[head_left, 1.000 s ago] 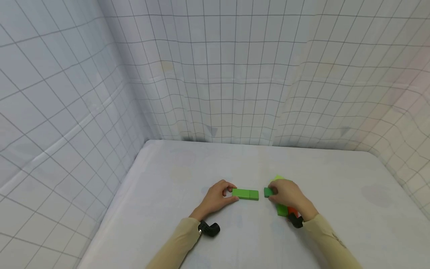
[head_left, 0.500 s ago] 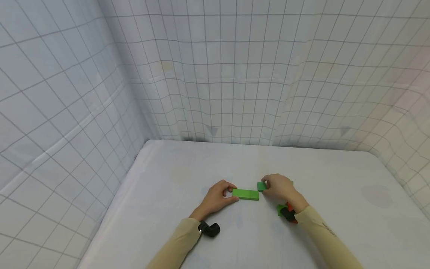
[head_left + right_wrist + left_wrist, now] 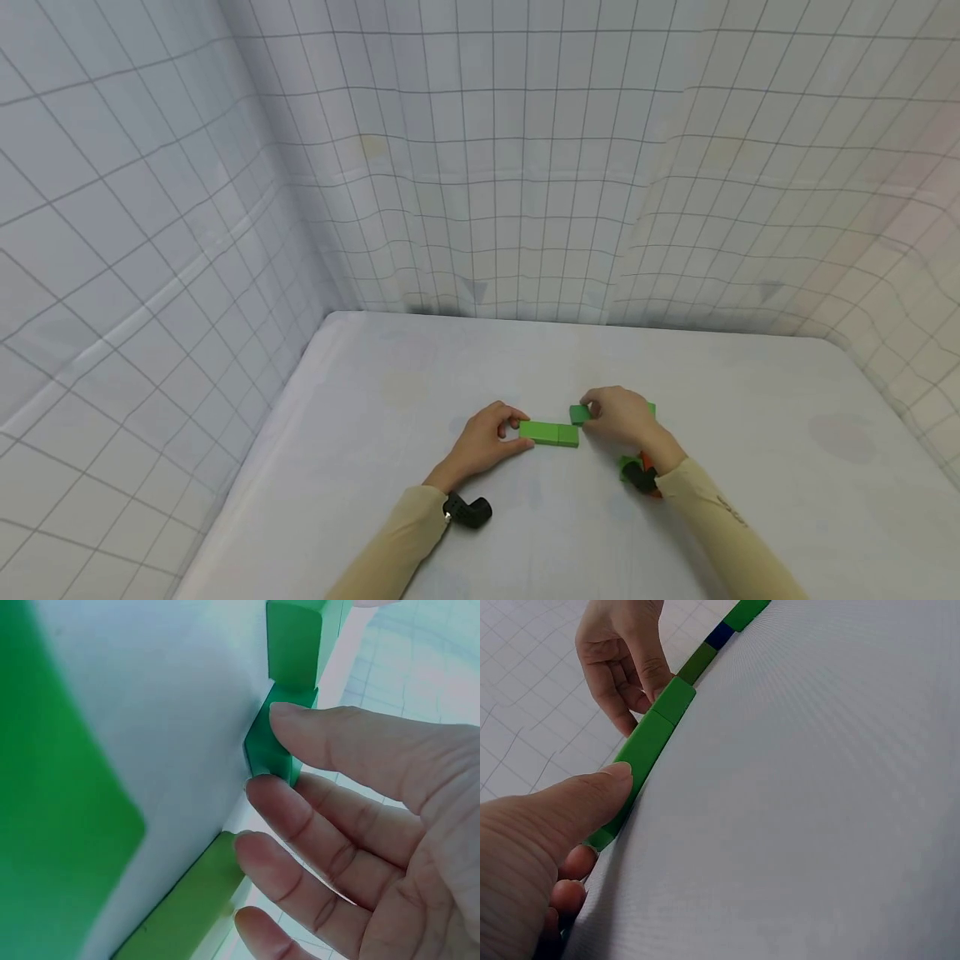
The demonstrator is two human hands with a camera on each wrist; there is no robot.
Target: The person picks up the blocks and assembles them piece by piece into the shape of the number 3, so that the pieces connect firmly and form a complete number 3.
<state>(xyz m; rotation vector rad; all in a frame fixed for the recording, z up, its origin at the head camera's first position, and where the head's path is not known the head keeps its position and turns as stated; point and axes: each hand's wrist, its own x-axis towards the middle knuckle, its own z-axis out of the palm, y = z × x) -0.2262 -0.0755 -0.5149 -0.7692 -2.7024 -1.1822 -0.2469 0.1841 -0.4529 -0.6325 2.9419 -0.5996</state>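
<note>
In the head view my left hand [image 3: 480, 442] pinches the left end of a long green block [image 3: 538, 431]. The left wrist view shows its thumb [image 3: 604, 787] lying on that block. A shorter block [image 3: 567, 436] of the same green adjoins its right end. My right hand [image 3: 618, 414] pinches a small darker green block [image 3: 578, 414] just beyond the shorter block's far edge. Seen from the right wrist, thumb and index finger hold this darker block [image 3: 271, 746] against or very near the green row's end [image 3: 292, 646]; contact is unclear.
Beneath and behind the right hand lie a green block [image 3: 628, 467], an orange-red block [image 3: 647, 460] and another green piece [image 3: 651, 408], partly covered. A blue block [image 3: 720, 635] shows in the left wrist view. Gridded white sheets [image 3: 487, 167] surround the white table [image 3: 405, 375].
The right hand has carried the darker green block left and slightly away, from right of the row to its far right corner. The left hand has stayed put on the long block.
</note>
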